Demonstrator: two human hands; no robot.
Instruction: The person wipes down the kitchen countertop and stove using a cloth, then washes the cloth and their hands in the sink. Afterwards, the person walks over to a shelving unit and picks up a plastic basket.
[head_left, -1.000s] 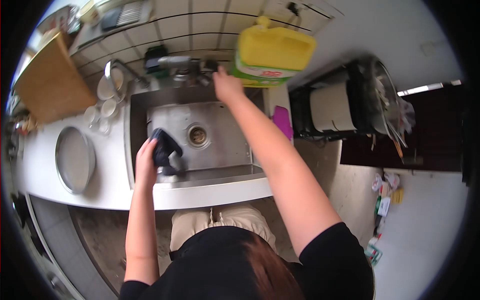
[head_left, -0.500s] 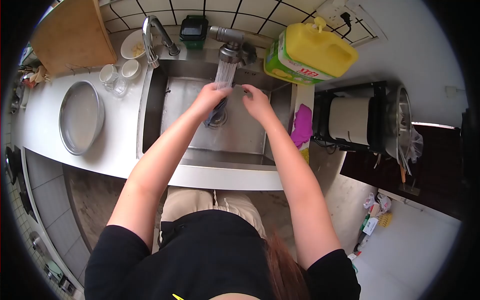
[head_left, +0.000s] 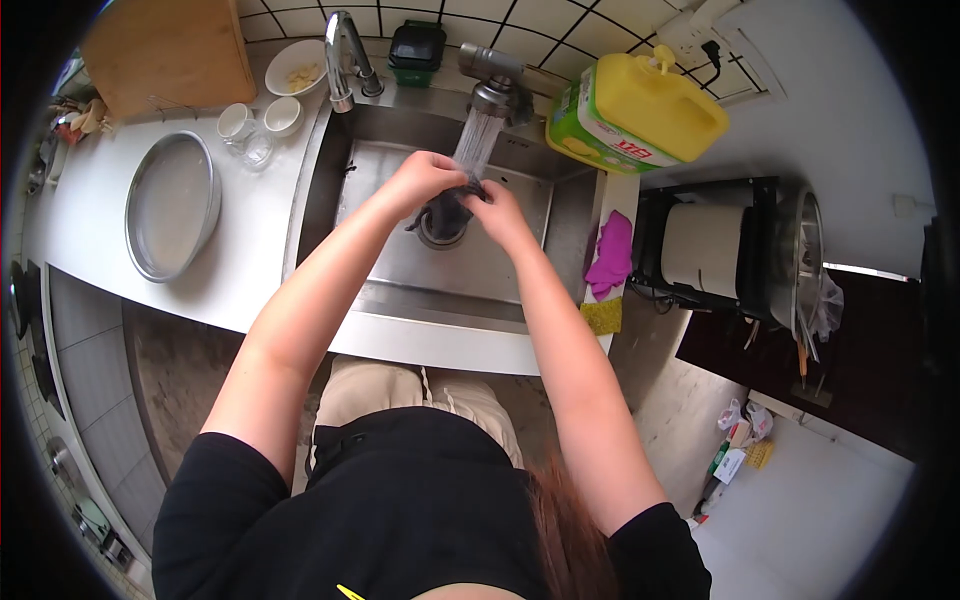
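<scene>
A limp, dark grey-black thing point(head_left: 447, 216), whose kind I cannot make out, hangs between my hands over the drain of the steel sink point(head_left: 400, 270). My left hand point(head_left: 430, 180) grips its upper left part with fingers closed. My right hand point(head_left: 496, 210) pinches it from the right, fingertips close to the left ones. Water pours from the spray faucet point(head_left: 492, 97) in a wide stream right onto the fingers and the dark thing. My fingers hide part of it.
Left of the sink, a round metal basin point(head_left: 172, 207) stands on the counter near white cups point(head_left: 236, 122) and a plate point(head_left: 297, 67). On the right are a yellow jug point(head_left: 640, 105), a purple cloth point(head_left: 610, 255) and a yellow sponge point(head_left: 601, 316). A curved faucet point(head_left: 345, 60) rises behind.
My right hand has moved left and down to meet my left hand, and now takes hold of the dark thing as well. The camera view has shifted slightly.
</scene>
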